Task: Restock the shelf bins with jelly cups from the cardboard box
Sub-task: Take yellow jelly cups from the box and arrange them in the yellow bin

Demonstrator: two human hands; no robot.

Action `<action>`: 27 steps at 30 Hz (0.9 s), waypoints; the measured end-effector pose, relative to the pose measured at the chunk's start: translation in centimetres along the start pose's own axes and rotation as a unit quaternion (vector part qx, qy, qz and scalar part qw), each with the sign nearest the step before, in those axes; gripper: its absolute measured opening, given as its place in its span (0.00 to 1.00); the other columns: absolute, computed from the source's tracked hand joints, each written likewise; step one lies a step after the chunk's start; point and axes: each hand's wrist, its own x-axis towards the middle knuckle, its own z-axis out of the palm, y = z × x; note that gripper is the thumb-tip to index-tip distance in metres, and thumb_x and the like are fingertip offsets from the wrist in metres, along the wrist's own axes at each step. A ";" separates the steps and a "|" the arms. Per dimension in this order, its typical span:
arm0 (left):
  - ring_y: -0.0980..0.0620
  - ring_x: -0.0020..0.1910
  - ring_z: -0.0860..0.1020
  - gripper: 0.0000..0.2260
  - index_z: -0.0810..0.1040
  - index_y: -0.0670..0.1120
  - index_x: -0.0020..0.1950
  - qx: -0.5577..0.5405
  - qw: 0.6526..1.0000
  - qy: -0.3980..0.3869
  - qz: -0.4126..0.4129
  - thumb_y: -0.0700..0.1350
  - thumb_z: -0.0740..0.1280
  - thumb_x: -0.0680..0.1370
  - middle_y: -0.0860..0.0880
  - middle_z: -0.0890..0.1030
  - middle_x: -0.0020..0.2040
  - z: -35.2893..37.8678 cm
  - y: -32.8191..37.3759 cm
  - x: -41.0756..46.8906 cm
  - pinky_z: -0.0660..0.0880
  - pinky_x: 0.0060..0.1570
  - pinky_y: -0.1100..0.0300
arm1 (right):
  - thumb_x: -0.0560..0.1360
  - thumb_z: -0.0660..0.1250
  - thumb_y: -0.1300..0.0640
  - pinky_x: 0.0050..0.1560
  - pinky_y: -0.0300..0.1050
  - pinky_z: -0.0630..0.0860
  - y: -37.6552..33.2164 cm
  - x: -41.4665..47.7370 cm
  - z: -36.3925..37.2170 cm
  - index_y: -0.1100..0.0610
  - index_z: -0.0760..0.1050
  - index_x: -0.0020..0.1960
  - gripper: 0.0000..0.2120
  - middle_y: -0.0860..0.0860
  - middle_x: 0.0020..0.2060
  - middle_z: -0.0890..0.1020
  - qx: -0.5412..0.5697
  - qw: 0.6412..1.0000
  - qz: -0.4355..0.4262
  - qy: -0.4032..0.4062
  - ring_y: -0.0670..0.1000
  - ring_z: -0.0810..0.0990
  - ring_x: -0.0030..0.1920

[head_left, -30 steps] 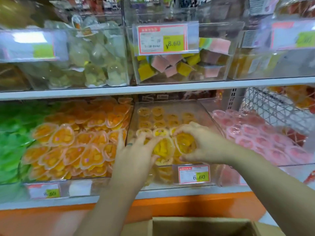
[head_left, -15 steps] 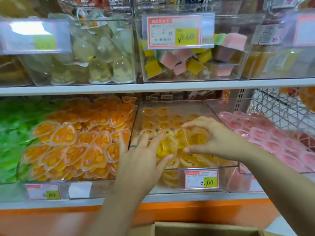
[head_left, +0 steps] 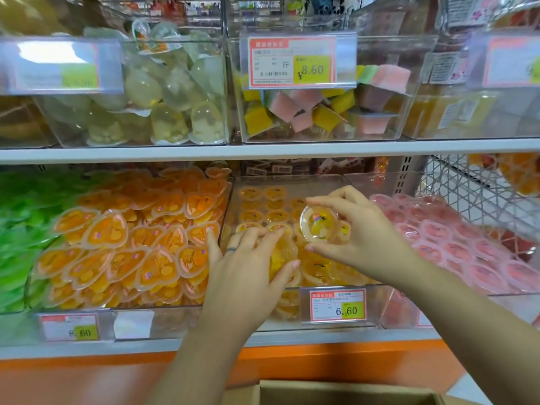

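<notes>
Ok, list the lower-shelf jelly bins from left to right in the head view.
green jelly packs → orange heart-shaped jelly cups → yellow round jelly cups → pink round jelly cups

The right grip (head_left: 359,241), flat on the yellow pile a second ago, has come up off it with one round jelly cup (head_left: 318,223) pinched between thumb and fingertips, tipped up on edge. The left grip (head_left: 248,267), its fingers spread before, has drawn them together round a second cup (head_left: 282,252)
</notes>
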 end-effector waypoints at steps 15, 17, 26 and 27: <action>0.60 0.57 0.71 0.11 0.75 0.59 0.43 -0.165 0.980 0.093 -0.064 0.60 0.56 0.75 0.62 0.75 0.48 -0.2 0.6 0.4 0.35 0.70 0.50 | 0.62 0.75 0.42 0.46 0.42 0.75 -1.9 -0.4 2.1 0.47 0.74 0.65 0.32 0.41 0.48 0.69 -0.012 1.000 -0.015 0.007 0.33 0.70 0.47; 0.60 0.56 0.72 0.10 0.74 0.57 0.41 -0.196 0.972 0.099 -0.089 0.58 0.57 0.75 0.62 0.76 0.47 -0.2 0.7 0.6 0.36 0.71 0.48 | 0.62 0.79 0.48 0.47 0.34 0.73 -2.2 -0.2 1.9 0.49 0.74 0.65 0.33 0.41 0.47 0.69 0.009 1.000 -0.025 0.008 0.36 0.71 0.45; 0.58 0.57 0.72 0.08 0.76 0.56 0.42 -0.206 0.964 0.104 -0.132 0.55 0.59 0.77 0.61 0.77 0.47 -0.1 0.8 1.0 0.40 0.72 0.47 | 0.74 0.69 0.52 0.39 0.42 0.72 -2.3 0.0 1.1 0.44 0.77 0.42 0.04 0.47 0.29 0.80 0.094 0.986 0.135 -0.023 0.46 0.75 0.32; 0.58 0.56 0.73 0.08 0.76 0.57 0.42 -0.216 0.961 0.104 -0.135 0.56 0.59 0.77 0.61 0.77 0.47 -0.3 0.8 1.1 0.41 0.72 0.47 | 0.74 0.69 0.53 0.40 0.45 0.73 -2.5 0.0 0.9 0.46 0.79 0.42 0.03 0.48 0.29 0.81 0.117 0.982 0.145 -0.028 0.50 0.76 0.32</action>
